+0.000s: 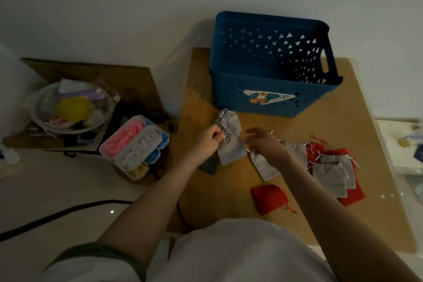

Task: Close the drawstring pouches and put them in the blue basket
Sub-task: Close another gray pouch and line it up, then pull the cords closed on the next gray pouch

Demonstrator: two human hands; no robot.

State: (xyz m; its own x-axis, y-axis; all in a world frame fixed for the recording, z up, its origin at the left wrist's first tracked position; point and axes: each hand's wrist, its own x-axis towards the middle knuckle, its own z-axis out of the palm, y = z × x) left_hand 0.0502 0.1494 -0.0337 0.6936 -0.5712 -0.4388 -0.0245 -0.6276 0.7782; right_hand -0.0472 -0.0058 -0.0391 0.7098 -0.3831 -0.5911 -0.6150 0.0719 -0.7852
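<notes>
Toward 12 o'clock the basket (pixel 229 97) seems empty, so nearly everything remains: left hand (pixel 207 142) pinches the cord (pixel 223 131) of a grey pouch (pixel 231 152), right hand (pixel 266 144) hovers with fingers loosely spread, pile (pixel 329 176) waits at 3 o'clock.

On the table (pixel 343 133), the left hand (pixel 209 143) pinches the held pouch (pixel 231 152); the far pouch (pixel 229 121) lies just beyond its fingers (pixel 217 136), the basket (pixel 270 80) behind that. The right hand (pixel 266 144) hovers just right, above a third pouch (pixel 263 167). A heap of pouches (pixel 332 171) lies right of its fingers (pixel 251 131), a lone pouch (pixel 269 197) nearer the person. Left of the table: a divided box (pixel 135 146) and a bowl (pixel 71 110) on cardboard (pixel 91 73).
</notes>
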